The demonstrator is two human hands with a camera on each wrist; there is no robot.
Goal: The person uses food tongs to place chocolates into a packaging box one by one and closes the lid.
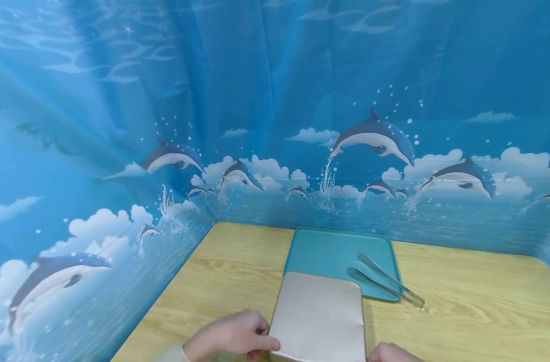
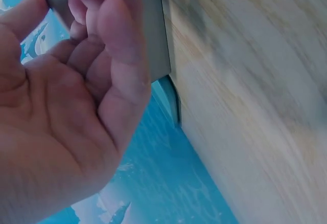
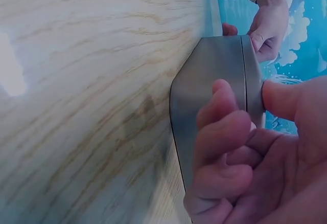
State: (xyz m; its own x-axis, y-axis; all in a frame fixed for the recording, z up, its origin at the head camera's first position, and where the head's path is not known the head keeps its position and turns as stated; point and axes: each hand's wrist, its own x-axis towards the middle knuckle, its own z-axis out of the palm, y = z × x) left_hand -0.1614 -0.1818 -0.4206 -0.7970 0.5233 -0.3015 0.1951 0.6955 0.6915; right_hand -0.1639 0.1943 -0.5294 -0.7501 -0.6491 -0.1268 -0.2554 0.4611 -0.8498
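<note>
A beige metal box (image 1: 317, 314) with a flat lid lies at the front of the table in the head view, overlapping the near part of a teal tray. A seam between its body (image 3: 214, 68) and lid (image 3: 253, 65) shows in the right wrist view. My left hand (image 1: 236, 333) grips the box's near left edge, thumb on the lid's rim and fingers bent along the side. On the opposite side my right hand (image 3: 250, 168) holds the edge, its thumb against the lid and fingers curled by the wall. The head view cuts off most of the right hand (image 1: 389, 353).
Behind the box, the teal tray (image 1: 334, 246) sits near the back of the wood-grain table (image 1: 239, 261). Metal tongs (image 1: 388, 276) lie across its right side, their joined end over the rim. Blue dolphin-print curtains (image 1: 275, 100) surround the table at the back and sides.
</note>
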